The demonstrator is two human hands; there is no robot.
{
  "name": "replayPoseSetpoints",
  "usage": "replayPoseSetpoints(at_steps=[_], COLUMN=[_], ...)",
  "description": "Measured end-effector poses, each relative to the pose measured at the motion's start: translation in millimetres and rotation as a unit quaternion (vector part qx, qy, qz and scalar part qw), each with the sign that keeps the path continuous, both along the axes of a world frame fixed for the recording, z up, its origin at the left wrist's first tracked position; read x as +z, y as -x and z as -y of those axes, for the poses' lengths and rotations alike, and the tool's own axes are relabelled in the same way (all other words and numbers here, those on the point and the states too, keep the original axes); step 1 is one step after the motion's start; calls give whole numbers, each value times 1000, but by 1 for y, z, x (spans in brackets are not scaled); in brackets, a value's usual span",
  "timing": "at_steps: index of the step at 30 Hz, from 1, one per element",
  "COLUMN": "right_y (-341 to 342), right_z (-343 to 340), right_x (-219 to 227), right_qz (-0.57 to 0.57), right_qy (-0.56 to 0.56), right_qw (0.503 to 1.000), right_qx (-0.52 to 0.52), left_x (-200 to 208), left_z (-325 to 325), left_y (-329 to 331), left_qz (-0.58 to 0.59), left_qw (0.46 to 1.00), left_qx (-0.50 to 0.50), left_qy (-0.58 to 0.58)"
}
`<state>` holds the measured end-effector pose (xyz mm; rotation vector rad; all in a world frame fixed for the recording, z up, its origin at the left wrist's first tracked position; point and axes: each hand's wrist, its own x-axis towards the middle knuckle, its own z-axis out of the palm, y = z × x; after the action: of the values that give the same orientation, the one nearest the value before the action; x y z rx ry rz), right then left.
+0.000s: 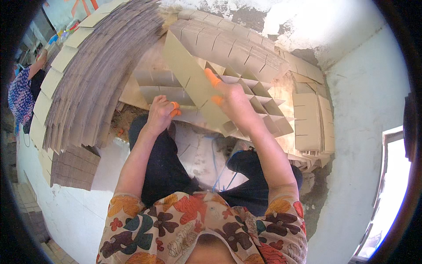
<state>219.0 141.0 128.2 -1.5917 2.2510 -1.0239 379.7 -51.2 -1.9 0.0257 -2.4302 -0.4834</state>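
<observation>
at the right hand (233, 99), crosswise slotting seems the step underway; the next move likely needs slits lined up. a long tan cardboard strip (189, 75), thinly slit, slants under that hand's parted, orange-covered forefinger and thumb (pinched or pressed, i cannot tell). the left hand (159, 115) curls beside upright grey cardboard strips (165, 94), grip unclear.

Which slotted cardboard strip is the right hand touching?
The long tan strip slanting from upper left to lower right, under the right hand. The strips beyond the left hand run roughly crosswise.
</observation>
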Motion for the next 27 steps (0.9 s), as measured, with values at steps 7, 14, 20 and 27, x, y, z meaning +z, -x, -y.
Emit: replayPoseSetpoints(at_steps=[7, 14, 20, 27], right_y=[-4, 6, -6, -13], right_z=[19, 27, 37, 40], right_x=[-4, -46, -45, -47], right_qz=[-30, -39, -153, -196], right_qy=[-17, -78, -85, -163], right_qw=[999, 995, 984, 962], right_qx=[10, 49, 36, 100], left_x=[7, -2, 3, 1], left_z=[-1, 0, -4, -3], left_y=[4, 5, 10, 6], left_qz=[-11, -6, -17, -4], left_qw=[1000, 1000, 1000, 1000], left_qx=[10, 2, 12, 24], left_qy=[-8, -20, -3, -2])
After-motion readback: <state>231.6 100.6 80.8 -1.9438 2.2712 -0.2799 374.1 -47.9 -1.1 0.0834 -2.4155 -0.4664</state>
